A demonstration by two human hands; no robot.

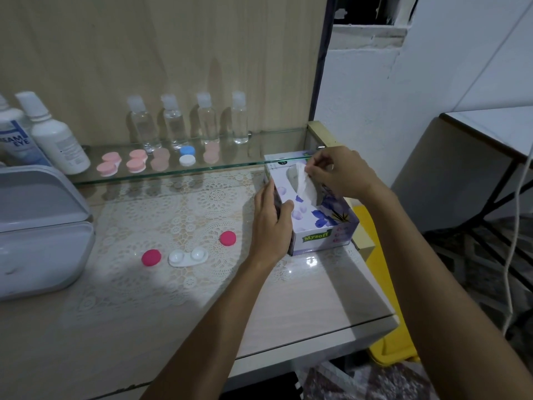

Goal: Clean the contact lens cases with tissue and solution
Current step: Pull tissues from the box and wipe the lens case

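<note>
Our left hand (pixel 271 223) grips the tissue box (pixel 314 209) at three o'clock; our right hand (pixel 340 174) pinches a tissue (pixel 302 183). A sharp tug risks tearing it. The open lens case (pixel 188 257) waits centre-table.

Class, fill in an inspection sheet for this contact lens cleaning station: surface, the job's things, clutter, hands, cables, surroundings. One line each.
Surface: table with a glossy top over a lace cloth; glass shelf at the back.
Job's things: open white lens case between two pink caps; tissue box; tissue half out; two white solution bottles; five capped cases on the shelf.
Clutter: four clear bottles; grey lidded container.
Hands: left hand grips the box's side; right hand pinches the tissue.
Cables: white cable hanging at the right.
Surroundings: wood panel, white wall, yellow object below the table.
</note>
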